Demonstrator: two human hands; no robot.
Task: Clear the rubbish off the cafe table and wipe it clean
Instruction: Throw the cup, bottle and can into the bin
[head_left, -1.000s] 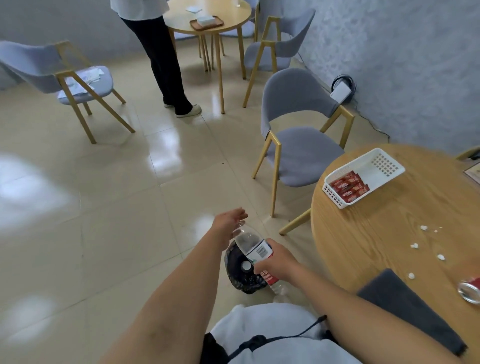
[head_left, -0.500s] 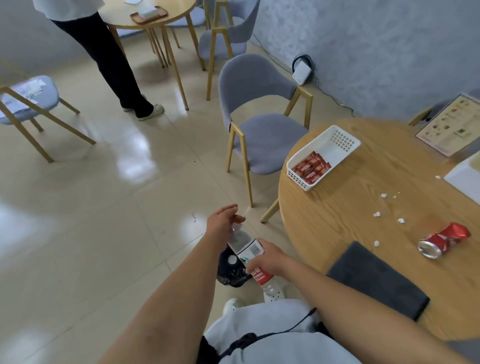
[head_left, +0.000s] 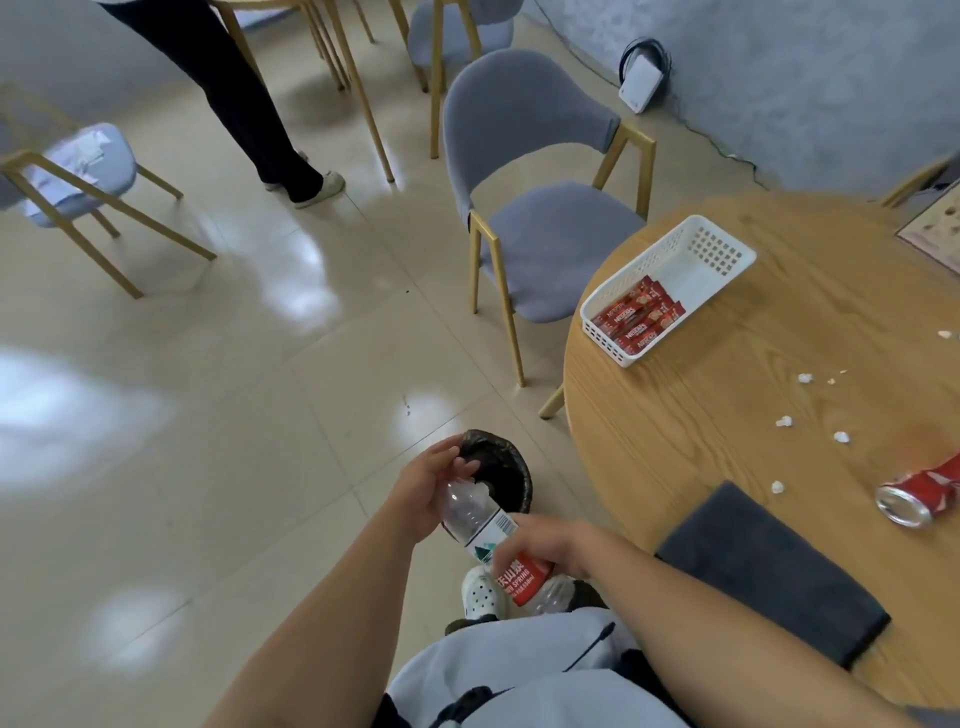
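**Bottle held in both hands over the bin**

We see a clear plastic bottle (head_left: 480, 530) held at about 6 o'clock in the frame, tilted with its neck toward 11 o'clock. Our right hand (head_left: 545, 543) is wrapped round the red label at its lower half; our left hand (head_left: 423, 486) curls round the neck end, fingers closed over the top. Just beyond the bottle's neck, on the tiled floor, stands a small bin lined with a black bag (head_left: 501, 467).

The round wooden table (head_left: 727, 374) fills the 3 o'clock side. On it, a crushed red can (head_left: 919, 493) lies on its side near the right edge, small white scraps (head_left: 784, 421) are scattered at about 2 to 3 o'clock, and a dark grey cloth (head_left: 769, 571) lies flat at 4 o'clock, near the table's edge. A white basket (head_left: 722, 254) with red sachets (head_left: 641, 322) sits toward 1 o'clock.
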